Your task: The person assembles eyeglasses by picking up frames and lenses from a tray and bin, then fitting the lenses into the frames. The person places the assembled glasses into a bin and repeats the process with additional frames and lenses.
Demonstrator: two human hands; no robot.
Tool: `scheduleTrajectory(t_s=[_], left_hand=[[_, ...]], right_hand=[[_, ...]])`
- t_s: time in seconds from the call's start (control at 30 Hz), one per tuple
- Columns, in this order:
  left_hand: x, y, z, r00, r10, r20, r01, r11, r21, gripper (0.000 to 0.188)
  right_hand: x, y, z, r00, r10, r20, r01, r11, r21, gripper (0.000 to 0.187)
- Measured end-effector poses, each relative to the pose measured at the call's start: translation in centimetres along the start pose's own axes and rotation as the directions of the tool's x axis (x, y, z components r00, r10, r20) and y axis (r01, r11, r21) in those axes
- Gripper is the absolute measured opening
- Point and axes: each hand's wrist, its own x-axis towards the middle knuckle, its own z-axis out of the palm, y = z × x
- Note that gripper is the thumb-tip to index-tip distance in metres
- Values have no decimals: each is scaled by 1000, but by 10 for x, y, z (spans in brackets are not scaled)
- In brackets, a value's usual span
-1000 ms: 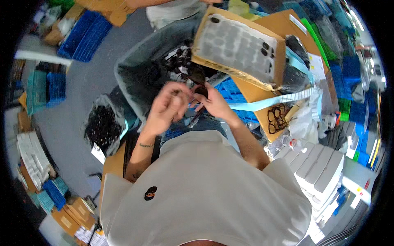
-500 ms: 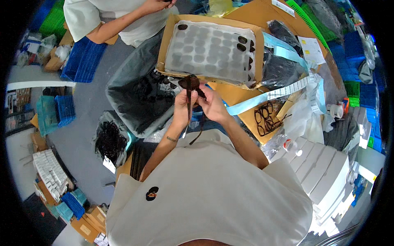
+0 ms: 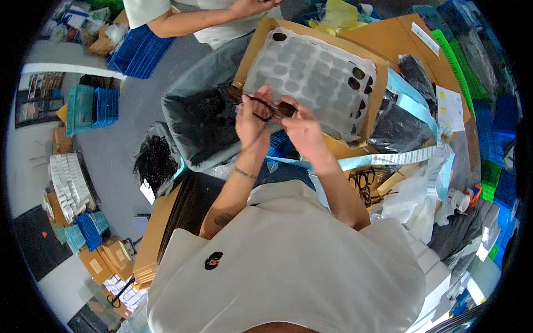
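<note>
My left hand (image 3: 252,127) grips a dark eyeglass frame (image 3: 262,109) in front of my chest; skin shows through one rim. The fingers of my right hand (image 3: 304,125) pinch a dark lens (image 3: 286,109) at the frame's right side. Whether that lens sits in the frame or apart from it, I cannot tell. Just beyond my hands lies a cardboard box (image 3: 382,83) with a pale sheet (image 3: 311,72) showing rows of rounded shapes. A few dark lenses (image 3: 354,83) lie at its right side, and one (image 3: 280,36) at its far left corner.
To the left stands a grey-lined bin (image 3: 186,94) with dark pieces inside, and a smaller bag (image 3: 154,161) of black parts. Black eyeglass frames (image 3: 363,183) lie at the right beside light blue strips (image 3: 405,158). Another person's arm (image 3: 194,23) reaches across the far left.
The glasses turned in my hands, from upright with temples hanging down to rims facing up. My right hand shifted to the frame's right side. The whole view swung a little.
</note>
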Motion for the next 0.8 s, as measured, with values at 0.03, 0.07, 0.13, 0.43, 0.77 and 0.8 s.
scheduleTrajectory(t_s=[0.03, 0.07, 0.13, 0.43, 0.77, 0.8], left_hand=[[3, 7, -10, 1000, 22, -8, -22, 999, -24, 34], [5, 15, -21, 999, 46, -17, -46, 998, -49, 33], [1, 30, -34, 998, 24, -54, -27, 998, -51, 28], [-52, 28, -77, 979, -55, -197, 76, 992, 105, 29], [-56, 33, -69, 965, -211, -159, 235, 960, 153, 24], [-53, 35, -64, 966, -203, -158, 229, 958, 174, 23]], right_hand=[[6, -3, -3, 998, 0, 58, -1, 1000, 7, 36], [13, -6, -5, 993, 2, 116, -3, 1000, 16, 35], [43, -4, -24, 1000, 8, -17, -13, 946, -324, 28], [161, 5, -66, 989, -9, -144, -143, 100, -985, 25], [228, 45, -94, 981, -161, -106, -122, -94, -988, 19], [223, 45, -95, 962, -272, -31, -87, -197, -976, 20]])
